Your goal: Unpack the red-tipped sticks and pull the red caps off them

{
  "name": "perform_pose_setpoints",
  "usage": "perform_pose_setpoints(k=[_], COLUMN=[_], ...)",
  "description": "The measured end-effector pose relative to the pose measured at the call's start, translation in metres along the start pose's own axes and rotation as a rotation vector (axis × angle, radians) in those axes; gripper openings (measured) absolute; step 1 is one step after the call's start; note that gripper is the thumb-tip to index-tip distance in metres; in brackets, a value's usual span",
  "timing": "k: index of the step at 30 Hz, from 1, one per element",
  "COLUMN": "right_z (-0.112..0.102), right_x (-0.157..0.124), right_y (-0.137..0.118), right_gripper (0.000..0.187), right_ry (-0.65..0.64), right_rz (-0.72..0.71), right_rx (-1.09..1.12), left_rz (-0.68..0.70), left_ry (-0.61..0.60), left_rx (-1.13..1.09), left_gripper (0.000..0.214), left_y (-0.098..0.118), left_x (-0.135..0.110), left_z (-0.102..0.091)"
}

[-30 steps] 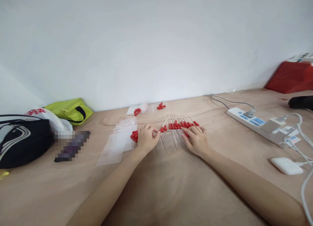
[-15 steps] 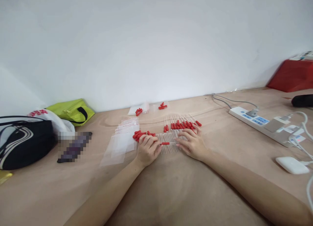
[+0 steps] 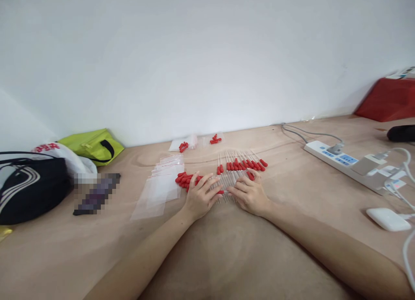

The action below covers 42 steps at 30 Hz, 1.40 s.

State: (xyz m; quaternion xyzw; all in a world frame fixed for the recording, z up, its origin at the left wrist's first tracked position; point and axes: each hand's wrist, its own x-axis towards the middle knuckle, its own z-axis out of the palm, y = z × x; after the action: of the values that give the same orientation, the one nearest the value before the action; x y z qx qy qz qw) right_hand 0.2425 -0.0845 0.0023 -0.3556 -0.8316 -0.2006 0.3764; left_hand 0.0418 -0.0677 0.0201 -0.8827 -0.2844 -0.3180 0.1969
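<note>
My left hand (image 3: 201, 197) is closed on a red rubber dropper bulb (image 3: 221, 191), pinched between thumb and fingers. Facing it, my right hand (image 3: 250, 195) is closed on a thin glass dropper tube whose visible end meets the bulb; most of this tube is hidden by the fingers. Under and between both hands lies a row of bare glass tubes (image 3: 229, 179). A heap of red bulbs (image 3: 185, 179) sits beside my left hand, partly covered by it. Beyond the hands, several droppers with red bulbs (image 3: 241, 164) lie side by side, tubes pointing away.
Clear zip bags (image 3: 162, 189) overlap on the left. Two bags with red-bulbed pieces (image 3: 183, 146) lie near the wall. Farther left are a black bag (image 3: 35, 189) and a lime pouch (image 3: 94, 145). A power strip (image 3: 343, 161) with cables and a white case (image 3: 387, 218) stand right.
My hands have come closer together, the right moving left and the left slightly right. Less of the bulb and tube shows between them. The left fingers are more spread.
</note>
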Motion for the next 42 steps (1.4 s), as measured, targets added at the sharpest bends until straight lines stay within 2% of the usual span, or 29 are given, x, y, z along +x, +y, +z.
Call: perform_pose_setpoints(k=[5, 16, 26, 28, 32, 36, 38, 42], right_z=[-0.004, -0.008, -0.015, -0.018, -0.018, -0.012, -0.008, -0.002], right_x=[0.001, -0.002, -0.002, -0.006, -0.011, -0.005, 0.001, 0.011], right_y=[0.001, 0.001, 0.002, 0.010, 0.023, 0.018, 0.014, 0.011], right_gripper=[0.017, 0.013, 0.016, 0.015, 0.016, 0.018, 0.021, 0.023], right_ry=[0.021, 0.035, 0.049, 0.036, 0.008, -0.036, -0.072, -0.102], right_rz=[-0.057, -0.064, -0.078, -0.018, 0.179, 0.197, 0.214, 0.226], right_rx=[0.028, 0.073, 0.107, 0.103, 0.073, 0.022, -0.025, -0.094], left_rz=[0.027, 0.047, 0.064, -0.003, -0.234, -0.460, -0.573, -0.764], left_ry=[0.008, -0.009, 0.078, 0.101, 0.127, 0.156, 0.103, -0.136], left_rx=[-0.059, -0.067, -0.075, -0.069, -0.061, -0.056, -0.050, -0.152], left_gripper=[0.013, 0.022, 0.020, 0.017, 0.012, 0.019, 0.022, 0.026], left_y=[-0.001, 0.001, 0.000, -0.008, -0.029, -0.053, -0.065, -0.087], left_x=[-0.003, -0.005, -0.008, -0.014, -0.029, -0.035, -0.031, -0.012], left_z=[0.000, -0.006, -0.011, -0.016, -0.027, -0.032, -0.032, -0.030])
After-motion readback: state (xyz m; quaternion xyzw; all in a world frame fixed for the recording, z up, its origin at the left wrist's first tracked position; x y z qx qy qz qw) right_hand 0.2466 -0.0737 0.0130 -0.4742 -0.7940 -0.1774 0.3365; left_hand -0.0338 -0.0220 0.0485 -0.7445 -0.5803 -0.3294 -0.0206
